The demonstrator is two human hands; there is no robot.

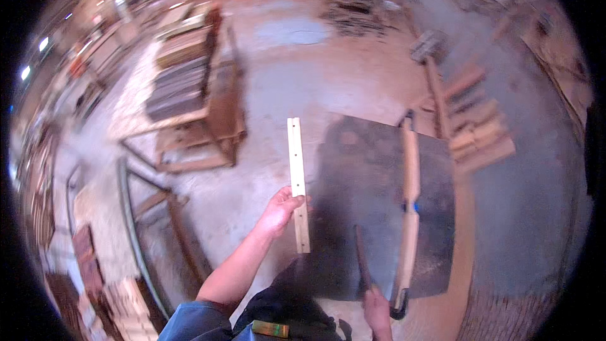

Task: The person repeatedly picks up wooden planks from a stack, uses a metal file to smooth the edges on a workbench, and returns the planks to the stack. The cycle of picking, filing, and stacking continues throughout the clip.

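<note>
My left hand (282, 211) is closed around a pale, narrow wooden strip (295, 158) with a row of small dark holes along it. The strip stands nearly upright in the picture, left of a dark board-topped worktable (353, 183). Low in the view, my right hand (377, 309) grips the near end of a slender dark stick-like piece (362, 252); blur hides its exact kind. Just right of that hand, a long pale wooden bar (410, 177) with black ends and a blue middle band lies along the dark top.
Stacked boards (183, 76) sit on a table at the far left. A metal-framed stand (151, 215) is at the near left, beside wood pieces (129, 306). More slats (483, 132) lie right of the worktable, and a scrap pile (356, 9) is on the far floor.
</note>
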